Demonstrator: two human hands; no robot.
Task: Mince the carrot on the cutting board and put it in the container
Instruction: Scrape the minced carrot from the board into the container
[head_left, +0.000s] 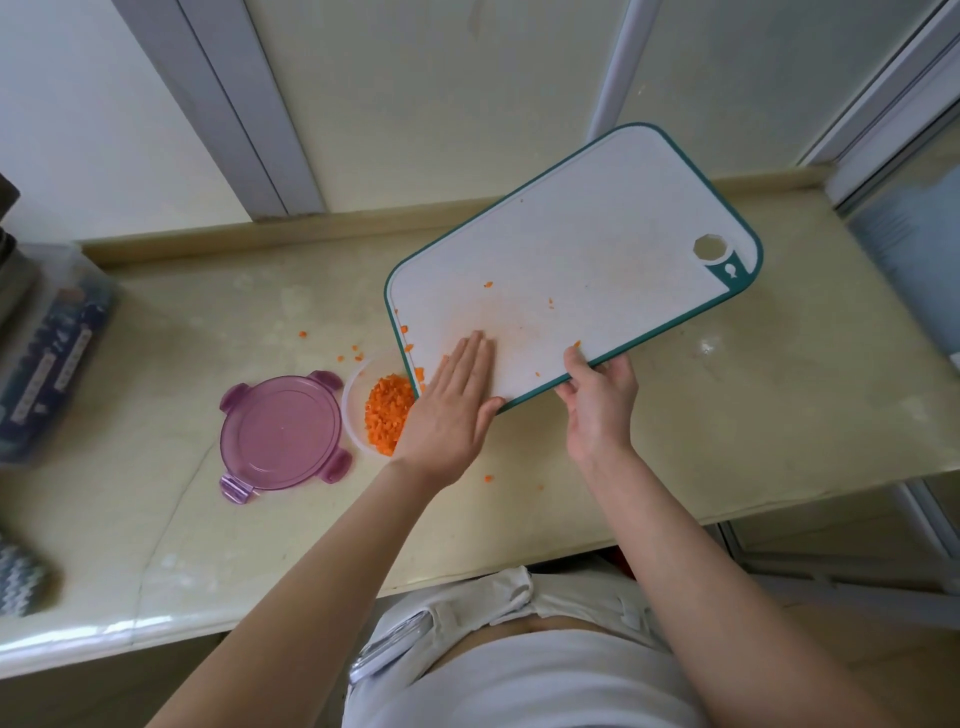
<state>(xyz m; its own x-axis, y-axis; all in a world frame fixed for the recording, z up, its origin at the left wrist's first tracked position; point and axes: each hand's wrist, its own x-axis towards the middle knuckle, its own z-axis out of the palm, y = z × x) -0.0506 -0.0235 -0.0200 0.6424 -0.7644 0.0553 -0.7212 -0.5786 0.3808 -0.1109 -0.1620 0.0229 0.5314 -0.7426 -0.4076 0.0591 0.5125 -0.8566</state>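
Note:
A white cutting board with a teal rim is tilted, its lower left corner over a clear round container. The container holds a heap of minced carrot. My right hand grips the board's near edge. My left hand lies flat, fingers together, on the board's lower corner, partly covering the container. A few carrot bits cling to the board.
A purple lid lies left of the container on the beige counter. Carrot crumbs are scattered on the counter. A clear storage box stands at the far left. Window frames rise behind.

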